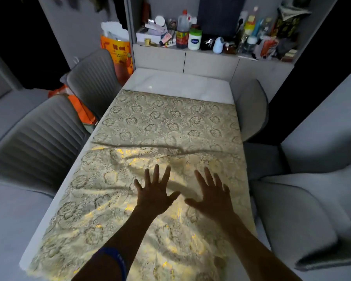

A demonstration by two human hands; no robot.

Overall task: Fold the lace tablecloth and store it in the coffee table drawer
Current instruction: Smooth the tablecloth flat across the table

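Observation:
A cream lace tablecloth [162, 122] with a flower pattern lies spread over most of a white table [176, 82]. A fold edge runs across it about halfway, and the near part is wrinkled. My left hand [154, 191] and my right hand [211, 195] are side by side over the near middle of the cloth, palms down, fingers straight and spread. Whether the palms press the cloth or hover just above it is unclear. No drawer is in view.
Two grey ribbed chairs [39, 142] stand along the table's left side, and grey chairs [253, 110] along the right. Orange bags [118, 51] sit at the far left. A cluttered shelf [190, 41] of bottles and jars lies behind the table.

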